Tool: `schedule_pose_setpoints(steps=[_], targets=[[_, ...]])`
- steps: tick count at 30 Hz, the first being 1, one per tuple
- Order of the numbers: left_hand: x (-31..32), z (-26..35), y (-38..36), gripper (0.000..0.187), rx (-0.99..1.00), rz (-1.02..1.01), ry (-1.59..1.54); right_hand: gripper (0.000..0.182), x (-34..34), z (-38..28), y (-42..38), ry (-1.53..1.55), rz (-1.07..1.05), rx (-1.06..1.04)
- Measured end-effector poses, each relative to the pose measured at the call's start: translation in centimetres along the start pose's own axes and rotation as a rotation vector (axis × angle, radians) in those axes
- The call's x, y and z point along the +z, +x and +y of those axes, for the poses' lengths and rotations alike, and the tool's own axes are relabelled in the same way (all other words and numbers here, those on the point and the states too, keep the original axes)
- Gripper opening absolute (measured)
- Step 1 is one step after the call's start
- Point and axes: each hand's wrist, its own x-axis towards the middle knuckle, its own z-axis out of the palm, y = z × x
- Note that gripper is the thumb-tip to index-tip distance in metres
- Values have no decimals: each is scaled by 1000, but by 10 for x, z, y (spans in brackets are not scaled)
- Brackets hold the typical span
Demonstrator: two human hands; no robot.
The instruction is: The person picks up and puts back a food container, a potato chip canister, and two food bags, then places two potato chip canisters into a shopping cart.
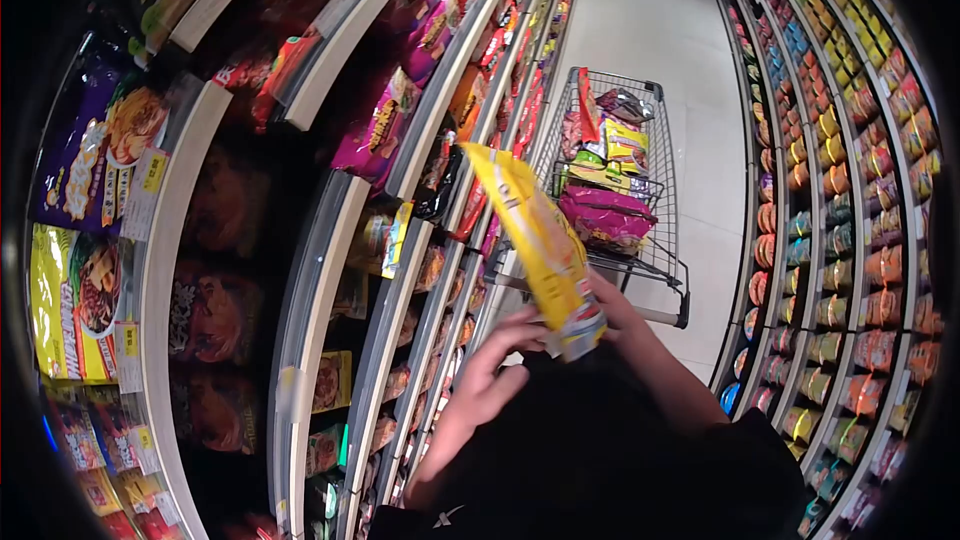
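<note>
Cart (668, 202) holds yellow, purple packages (606, 220); hands hold 1 yellow package (540, 245)

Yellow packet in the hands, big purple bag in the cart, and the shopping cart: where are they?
Yellow packet (546, 248): head view, middle of its side.
Big purple bag (606, 220): head view, its middle.
Shopping cart (684, 310): head view, dark end of its handle.

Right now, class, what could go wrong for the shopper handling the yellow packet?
The yellow packet extends well beyond the left hand and right hand at its lower end, so it might tip or slip. Its top overlaps the shelves in view, so it may brush stock. The cart already holds several packets; another could slide off them.
</note>
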Motion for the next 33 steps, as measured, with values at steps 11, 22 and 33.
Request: schedule_pose_setpoints(steps=[11,22,33], targets=[[44,38,51,50,15,-330,214,49,10,25,1,478,-287,141],[50,37,36,34,53,-244,198,46,48,25,9,796,-658,160],[67,37,33,33,114,-280,369,41,69,10,-8,1033,-970,185]])
